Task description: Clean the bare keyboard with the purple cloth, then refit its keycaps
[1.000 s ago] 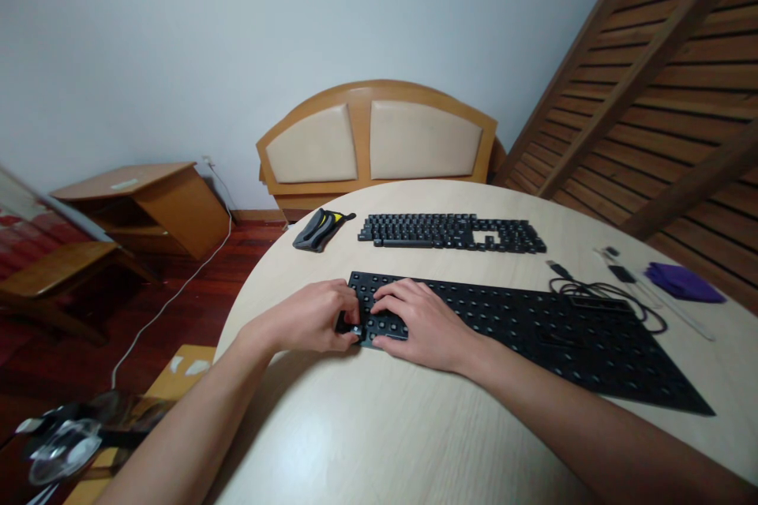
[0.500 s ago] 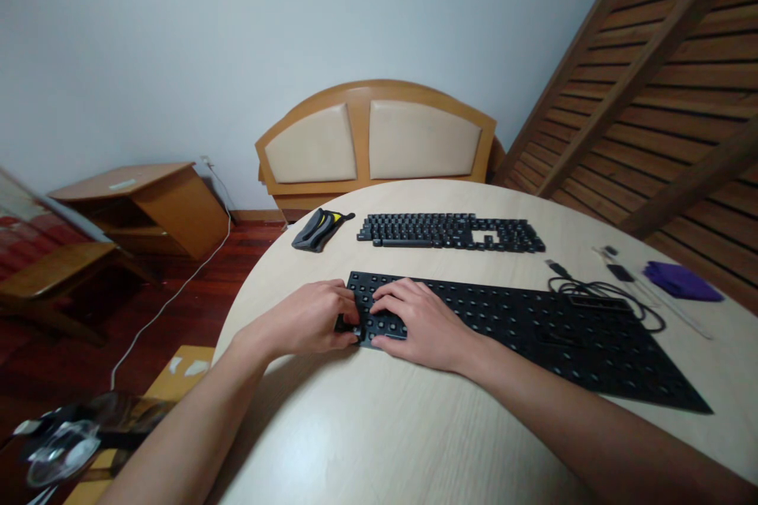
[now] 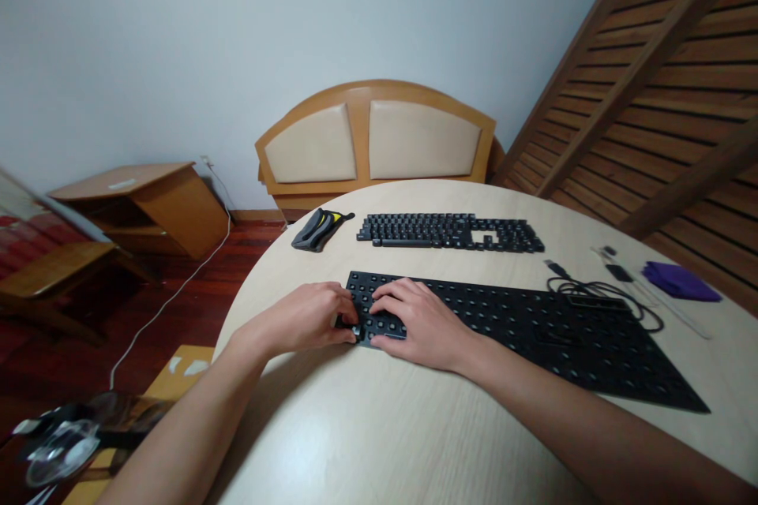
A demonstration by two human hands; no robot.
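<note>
Left grip (image 3: pixel 317 318) at keyboard (image 3: pixel 494 319), hold unclear | right grip (image 3: pixel 419 325) spread loose on it | long axis crosswise, right end nearer

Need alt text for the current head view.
Left hand and right hand at the left end of a black keyboard with exposed switches, on a pale table. Loose keycaps lie in rows beyond, a purple cloth at right.

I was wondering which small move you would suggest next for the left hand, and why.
Perhaps ease the left hand back slightly to check the keyboard base: that hand hides part of its near left corner, while the right hand lies over the base alongside.
</note>
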